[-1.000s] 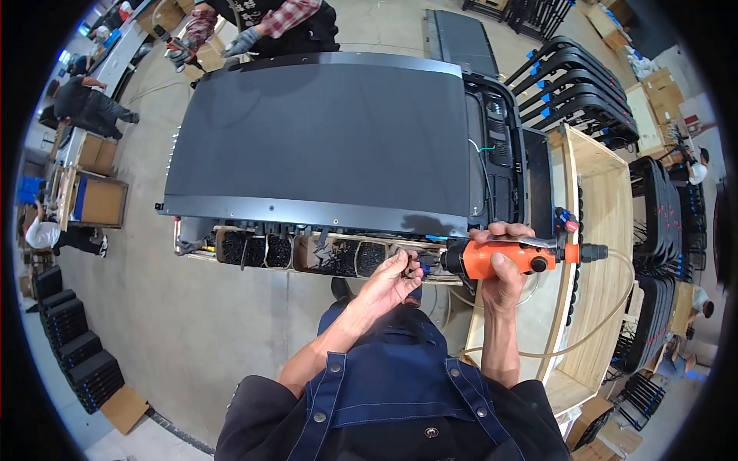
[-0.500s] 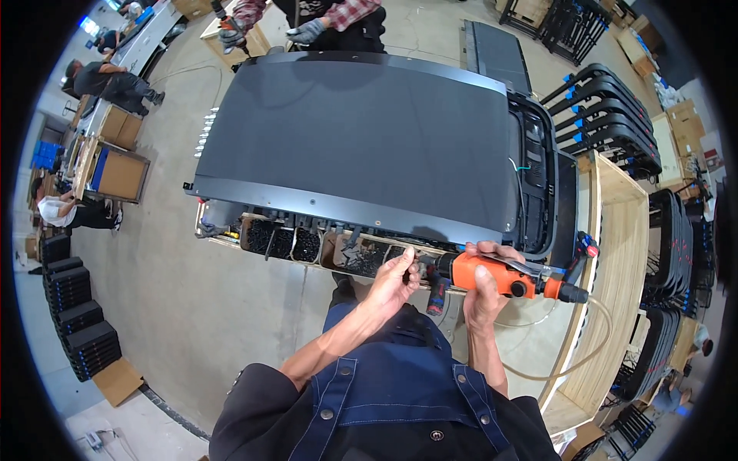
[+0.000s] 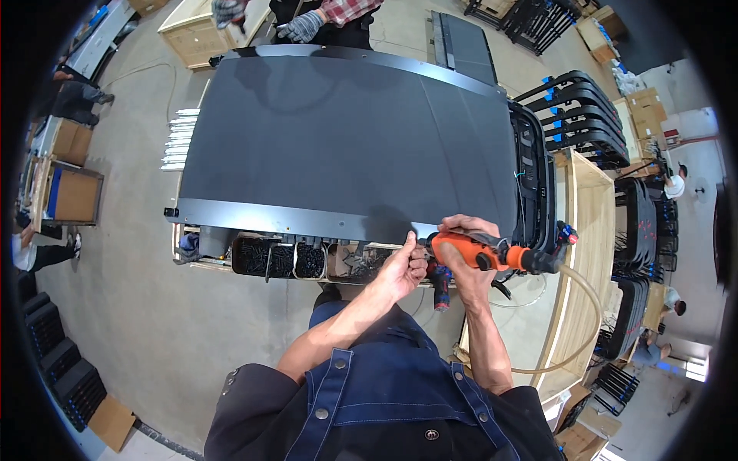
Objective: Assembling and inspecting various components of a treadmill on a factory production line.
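My right hand [image 3: 470, 278] wraps around an orange air screwdriver [image 3: 455, 249] with a black rear end and a pale hose [image 3: 590, 296]. The tool lies nearly level, its front end pointing left toward my left hand [image 3: 404, 272]. That hand is closed with the thumb up, close to the tool's front end; whatever sits in its fingers is hidden. Both hands are at the near edge of a large dark flat panel [image 3: 346, 138]. A shiny metal rail [image 3: 254, 212] with screw holes runs along that edge.
Below the rail stand bins of black screws [image 3: 310, 261] and loose small parts [image 3: 355, 261]. A second driver [image 3: 441, 296] hangs under my hands. Across the panel, a co-worker's gloved hand [image 3: 301, 28] is near the far edge. A wooden crate [image 3: 588, 223] and stacked black frames [image 3: 584, 115] stand right.
My right hand has brought the screwdriver left and slightly up, toward the rail. My left hand has risen to the panel edge. The view has shifted, and the co-worker's hands have moved.
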Tool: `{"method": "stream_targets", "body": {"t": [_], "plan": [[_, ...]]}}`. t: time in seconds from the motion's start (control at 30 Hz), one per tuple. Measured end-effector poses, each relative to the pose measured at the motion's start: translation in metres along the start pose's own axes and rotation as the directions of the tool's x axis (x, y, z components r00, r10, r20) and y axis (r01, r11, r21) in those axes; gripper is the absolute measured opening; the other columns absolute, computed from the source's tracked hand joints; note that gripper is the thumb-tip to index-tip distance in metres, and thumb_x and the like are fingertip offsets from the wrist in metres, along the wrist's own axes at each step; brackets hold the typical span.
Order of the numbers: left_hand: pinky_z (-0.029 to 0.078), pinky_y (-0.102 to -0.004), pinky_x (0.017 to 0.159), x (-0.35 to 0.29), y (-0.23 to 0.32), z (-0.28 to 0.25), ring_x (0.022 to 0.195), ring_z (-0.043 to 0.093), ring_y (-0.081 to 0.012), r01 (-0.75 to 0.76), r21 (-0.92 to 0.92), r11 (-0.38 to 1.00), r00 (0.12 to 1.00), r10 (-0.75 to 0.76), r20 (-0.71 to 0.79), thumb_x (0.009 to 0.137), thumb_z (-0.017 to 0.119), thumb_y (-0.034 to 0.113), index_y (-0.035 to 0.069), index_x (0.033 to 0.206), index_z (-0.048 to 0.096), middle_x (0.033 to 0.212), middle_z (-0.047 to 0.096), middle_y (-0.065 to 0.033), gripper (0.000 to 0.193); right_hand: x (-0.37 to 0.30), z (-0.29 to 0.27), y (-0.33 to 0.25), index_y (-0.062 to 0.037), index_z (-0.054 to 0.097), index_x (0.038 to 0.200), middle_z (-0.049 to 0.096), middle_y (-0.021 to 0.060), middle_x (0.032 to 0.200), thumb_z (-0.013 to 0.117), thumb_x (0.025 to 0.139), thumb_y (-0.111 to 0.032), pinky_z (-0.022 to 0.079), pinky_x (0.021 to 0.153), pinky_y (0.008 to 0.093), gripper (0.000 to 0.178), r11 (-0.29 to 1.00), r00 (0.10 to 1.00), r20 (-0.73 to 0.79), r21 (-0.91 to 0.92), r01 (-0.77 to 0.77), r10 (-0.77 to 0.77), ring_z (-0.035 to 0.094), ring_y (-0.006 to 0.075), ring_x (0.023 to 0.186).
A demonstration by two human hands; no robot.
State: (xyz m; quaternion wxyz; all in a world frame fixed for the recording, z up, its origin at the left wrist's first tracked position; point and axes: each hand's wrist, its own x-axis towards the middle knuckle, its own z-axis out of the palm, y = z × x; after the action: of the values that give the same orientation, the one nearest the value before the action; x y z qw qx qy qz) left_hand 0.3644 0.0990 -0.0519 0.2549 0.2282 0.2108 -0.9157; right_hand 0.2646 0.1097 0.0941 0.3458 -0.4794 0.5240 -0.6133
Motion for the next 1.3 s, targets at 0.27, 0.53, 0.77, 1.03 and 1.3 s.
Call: {"method": "stream_targets", "body": {"t": [0.27,0.53,0.77,1.03,1.3], "plan": [[0.058,-0.039,0.09,-0.043,0.006,-0.019,0.102,0.066,-0.0278,-0.016,0.315,0.949,1.0,0.009,0.023,0.107,0.044,0.015,-0.004,0.123,0.054,0.111,0.063,-0.0153,0.026,0.012,0.023,0.016,-0.0029,0.052,0.11,0.067,0.0169,0.101,0.074,0.076,0.01,0.057,0.089,0.0419,0.043,0.987,0.99,0.108,-0.123,0.1,-0.087,0.068,0.0256,0.093],[0.052,-0.0427,0.103,-0.086,0.032,-0.016,0.121,0.062,-0.0351,-0.073,0.575,0.815,0.996,0.026,0.09,0.108,0.046,0.018,-0.01,0.136,0.045,0.125,0.061,-0.0227,0.04,0.01,0.023,0.021,-0.0033,0.054,0.107,0.068,0.0162,0.101,0.072,0.076,0.009,0.056,0.095,0.0459,0.038,0.989,0.995,0.075,-0.128,0.074,-0.064,0.069,0.0287,0.097],[0.054,-0.0316,0.09,-0.101,0.042,-0.03,0.101,0.065,-0.0191,-0.158,0.522,0.838,0.985,0.097,0.143,0.105,0.055,0.029,-0.003,0.133,0.055,0.112,0.065,-0.009,0.043,0.017,0.03,-0.008,-0.0015,0.056,0.113,0.07,0.0172,0.112,0.071,0.075,0.008,0.057,0.088,0.0374,0.042,0.991,0.993,0.062,-0.093,-0.097,0.103,0.069,0.0255,0.101],[0.053,-0.0232,0.067,-0.119,0.045,-0.031,0.075,0.059,-0.0101,-0.268,0.4,0.876,0.963,0.227,0.147,0.101,0.059,0.037,0.002,0.121,0.064,0.084,0.061,0.001,0.04,-0.005,0.016,-0.023,-0.0059,0.053,0.119,0.063,0.0149,0.11,0.074,0.079,-0.006,0.05,0.099,0.0507,0.045,0.902,0.995,0.05,0.421,-0.101,0.087,0.065,0.0283,0.101],[0.053,-0.0232,0.064,-0.125,0.036,-0.024,0.074,0.058,-0.0114,-0.286,0.118,0.951,0.954,0.27,0.131,0.098,0.062,0.037,0.005,0.114,0.062,0.083,0.06,0.0001,0.036,-0.016,0.019,0.005,-0.0119,0.054,0.12,0.062,0.0089,0.11,0.073,0.078,-0.009,0.043,0.106,0.0552,0.046,0.78,0.987,0.012,0.611,-0.135,0.161,0.063,0.0259,0.098]]}}
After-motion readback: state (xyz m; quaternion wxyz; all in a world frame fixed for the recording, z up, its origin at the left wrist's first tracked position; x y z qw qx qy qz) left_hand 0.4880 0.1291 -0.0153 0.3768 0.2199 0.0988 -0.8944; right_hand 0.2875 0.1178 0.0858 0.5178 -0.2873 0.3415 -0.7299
